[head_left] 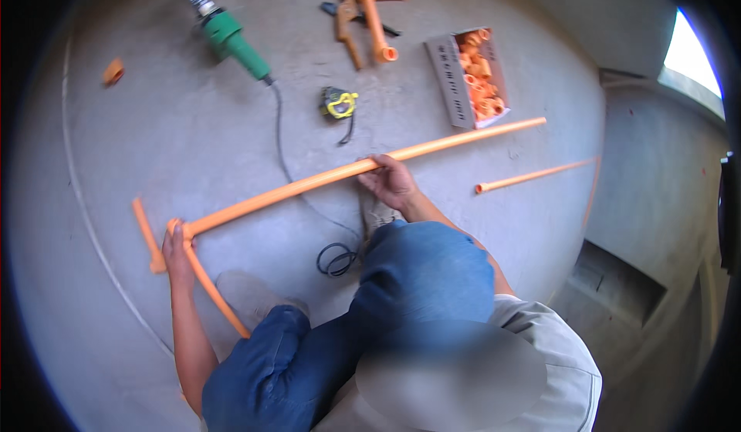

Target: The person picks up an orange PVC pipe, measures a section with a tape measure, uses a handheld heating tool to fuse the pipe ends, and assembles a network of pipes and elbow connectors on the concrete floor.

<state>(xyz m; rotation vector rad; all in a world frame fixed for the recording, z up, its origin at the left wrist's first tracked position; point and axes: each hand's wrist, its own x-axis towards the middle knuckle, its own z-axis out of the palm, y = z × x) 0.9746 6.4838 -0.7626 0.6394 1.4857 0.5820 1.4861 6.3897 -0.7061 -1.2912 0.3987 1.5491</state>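
- The concrete floor (193, 146) carried everything; it ran bare and wide on the left side and toward the near-left edge, while a raised concrete ledge (556, 15) bounded it at the far right.
- A recessed opening (617, 285) dropped away at the floor's near-right edge, just past the person's knee.
- The long orange pipe (363, 168) lay slantwise across the middle of the floor, its far end reaching toward the right edge near the box.
- The right hand (390, 181) was curled over the long orange pipe about midway, fingers wrapped on top.
- The left hand (176, 248) gripped the pipe's near-left end at an elbow joint (182, 227), thumb pressed on it, where a second orange piece (216, 293) ran back toward the knees.
- A short orange tee piece (147, 235) lay just beside that hand, on its outer side.
- A thinner orange pipe (532, 176) lay well apart to the right, beside the floor's right edge.
- A green heat tool (231, 38) sat at the far-left part, its black cord (289, 169) trailing under the long pipe to a coil (336, 260) by the knee.
- A cardboard box (450, 81) of orange fittings (480, 77) stood at the far right.
- An orange cutter and bent fittings (367, 19) lay at the far edge.
- A yellow tape measure (338, 104) sat in the open middle.
- One orange fitting (113, 71) lay alone far left.
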